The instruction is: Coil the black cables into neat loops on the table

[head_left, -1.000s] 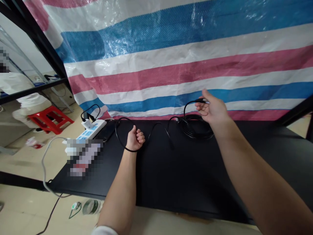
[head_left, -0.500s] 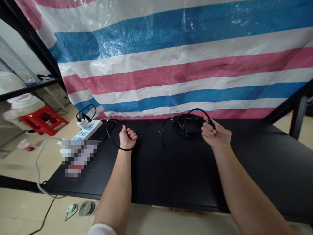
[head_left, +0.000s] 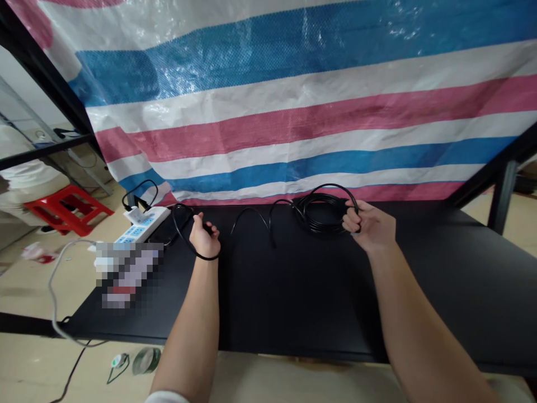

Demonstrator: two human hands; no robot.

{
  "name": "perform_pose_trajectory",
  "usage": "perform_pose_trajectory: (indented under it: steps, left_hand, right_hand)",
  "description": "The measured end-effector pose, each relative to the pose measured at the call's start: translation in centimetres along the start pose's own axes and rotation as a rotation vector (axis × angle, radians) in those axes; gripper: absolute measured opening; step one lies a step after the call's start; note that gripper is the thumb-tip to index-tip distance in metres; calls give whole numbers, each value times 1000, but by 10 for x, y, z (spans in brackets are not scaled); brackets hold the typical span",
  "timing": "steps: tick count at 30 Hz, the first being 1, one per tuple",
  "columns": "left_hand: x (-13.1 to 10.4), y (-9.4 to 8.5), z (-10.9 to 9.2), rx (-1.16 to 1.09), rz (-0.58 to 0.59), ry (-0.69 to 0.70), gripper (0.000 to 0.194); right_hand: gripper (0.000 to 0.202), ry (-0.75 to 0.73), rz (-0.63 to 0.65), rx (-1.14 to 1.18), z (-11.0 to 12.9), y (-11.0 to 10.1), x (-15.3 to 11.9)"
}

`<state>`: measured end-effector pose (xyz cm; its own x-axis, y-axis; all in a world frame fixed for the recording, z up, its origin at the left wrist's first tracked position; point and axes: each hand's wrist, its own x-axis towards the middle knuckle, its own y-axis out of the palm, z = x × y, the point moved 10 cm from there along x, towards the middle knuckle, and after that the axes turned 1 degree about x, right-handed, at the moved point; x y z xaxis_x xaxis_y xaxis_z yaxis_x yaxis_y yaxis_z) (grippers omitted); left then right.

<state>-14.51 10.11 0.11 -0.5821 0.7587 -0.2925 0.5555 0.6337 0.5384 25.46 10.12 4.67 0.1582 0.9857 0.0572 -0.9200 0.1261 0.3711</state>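
Note:
A long black cable [head_left: 321, 229] lies in a coil at the back of the black table, and wavy lengths of it run left across the tabletop. My right hand [head_left: 371, 226] is at the coil's right side, with fingers and thumb closed on a raised loop of the cable. My left hand [head_left: 204, 238] is palm up above the table with curled fingers. A dark piece, apparently the cable's end, shows in that palm. Part of the cable curves round the left wrist. The fingers hide most of what the left hand holds.
To the left, a white power strip [head_left: 142, 226] has plugs and cords in it, beside a dark phone-like object [head_left: 165, 229]. A striped sheet [head_left: 293, 123] hangs behind the table. Beyond the left edge are a red stool [head_left: 69, 210] and a seated person. A jar [head_left: 146, 361] sits below.
The view has shifted slightly. My right hand has turned, and the connector seen at its fingers earlier is now hidden. My left fingers have loosened a little, showing the dark piece.

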Motion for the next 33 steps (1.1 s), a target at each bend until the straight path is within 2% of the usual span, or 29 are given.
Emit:
perform_pose_trajectory:
  steps: [5, 10, 15, 18, 20, 23, 26, 30, 33]
  left_hand:
    - [3, -10, -9, 75, -107, 90, 24]
    - [-6, -11, -13, 64, -188, 88, 26]
    - [-13, 3, -10, 9, -72, 69, 27]
    - [-12, 11, -6, -28, 22, 47, 28]
    - [-12, 15, -4, -42, 72, 41, 28]
    - [-10, 17, -2, -44, 108, 29, 29]
    - [-9, 19, 0, -23, 126, 26, 31]
    - [-10, 26, 6, 5, 177, 14, 35]
    - [-15, 33, 12, 18, 199, -8, 34]
  right_hand:
    - [27, -173, -133, 113, 14, -14, -2]
    - [28, -278, -127, 107, 18, -13, -2]
    - [40, -455, -197, -126, 20, -5, -8]
    - [66, -576, -277, -399, 19, 7, -15]
    - [74, -610, -374, -522, 18, 9, -21]
    - [52, -570, -479, -571, 14, 7, -24]
    - [30, -458, -445, -464, 8, 3, -18]
    - [38, -242, -239, -217, -10, 11, -2]
    - [46, -219, -185, -136, -17, 19, 1]
